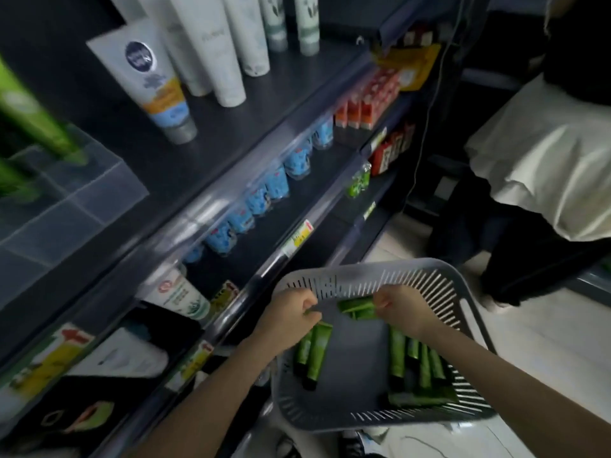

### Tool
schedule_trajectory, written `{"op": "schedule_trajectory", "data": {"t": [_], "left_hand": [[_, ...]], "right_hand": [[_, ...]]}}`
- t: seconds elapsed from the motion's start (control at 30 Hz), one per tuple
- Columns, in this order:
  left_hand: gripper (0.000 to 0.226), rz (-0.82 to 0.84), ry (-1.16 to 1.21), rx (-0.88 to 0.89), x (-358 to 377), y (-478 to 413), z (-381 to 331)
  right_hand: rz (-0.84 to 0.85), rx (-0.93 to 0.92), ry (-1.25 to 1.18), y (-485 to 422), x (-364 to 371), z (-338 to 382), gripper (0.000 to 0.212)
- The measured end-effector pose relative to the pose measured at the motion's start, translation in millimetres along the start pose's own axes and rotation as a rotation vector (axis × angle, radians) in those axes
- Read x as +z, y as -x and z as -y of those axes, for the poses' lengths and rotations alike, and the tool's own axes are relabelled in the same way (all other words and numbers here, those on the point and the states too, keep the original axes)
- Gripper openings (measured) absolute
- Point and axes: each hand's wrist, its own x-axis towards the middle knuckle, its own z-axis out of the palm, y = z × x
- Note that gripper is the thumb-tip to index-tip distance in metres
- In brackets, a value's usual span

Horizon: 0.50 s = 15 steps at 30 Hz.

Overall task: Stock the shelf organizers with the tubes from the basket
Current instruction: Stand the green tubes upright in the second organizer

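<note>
I have both hands down in the grey slotted plastic basket [334, 408], which sits low in front of the dark shelving. I judge this to be the pick-up step, gathering a load before anything goes up. My right hand [400, 309] has its fingers curled and pinches the flat ends of a small bundle of green plastic tubes [357, 307] near the basket's far wall. My left hand [287, 312] is curled too, thumb against fingers, and seems to nip the crimped tip of one of a pair of tubes [314, 352] lying on the basket floor. Blur keeps me from telling how firm that hold is. A loose row of tubes [410, 358] lies along the right side, so by my reckoning much of the stocking is yet to do. The clear plastic shelf organizer [76, 206] stands on the top shelf, up and to the left, well apart from the basket. Blurred upright green tubes [29, 123] are already in its back part, and I can make out nothing in the front compartments. Next, I think, I must firm both pinches, lift clear of the slotted wall, and carry the tubes up and left into an unfilled compartment.
</note>
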Motion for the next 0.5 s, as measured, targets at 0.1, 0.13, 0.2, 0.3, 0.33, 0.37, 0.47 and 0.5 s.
{"op": "schedule_trajectory", "data": {"t": [0.1, 0.13, 0.2, 0.3, 0.33, 0.37, 0.47, 0.5], "left_hand": [[0.014, 0.051, -0.023, -0.086, 38, -21, 13], [0.013, 0.071, -0.061, -0.108, 50, -28, 17], [0.017, 0.117, -0.132, -0.166, 72, -39, 27], [0.02, 0.194, -0.218, -0.239, 102, -53, 40], [0.021, 0.214, -0.24, -0.262, 111, -56, 43], [0.021, 0.231, -0.253, -0.291, 119, -59, 46], [0.019, 0.295, -0.284, -0.353, 142, -66, 54], [0.02, 0.306, -0.293, -0.364, 150, -67, 57]], "right_hand": [[0.068, 0.11, -0.011, -2, 20, -35, 0.013], [0.085, 0.134, -0.012, -4, 27, -45, 0.014], [0.111, 0.167, -0.006, -7, 37, -61, 0.015], [0.15, 0.274, 0.048, -13, 47, -81, 0.016], [0.171, 0.304, 0.073, -15, 51, -88, 0.016], [0.192, 0.326, 0.091, -18, 55, -95, 0.017], [0.205, 0.395, 0.117, -26, 76, -109, 0.021], [0.209, 0.431, 0.114, -27, 82, -109, 0.022]]}}
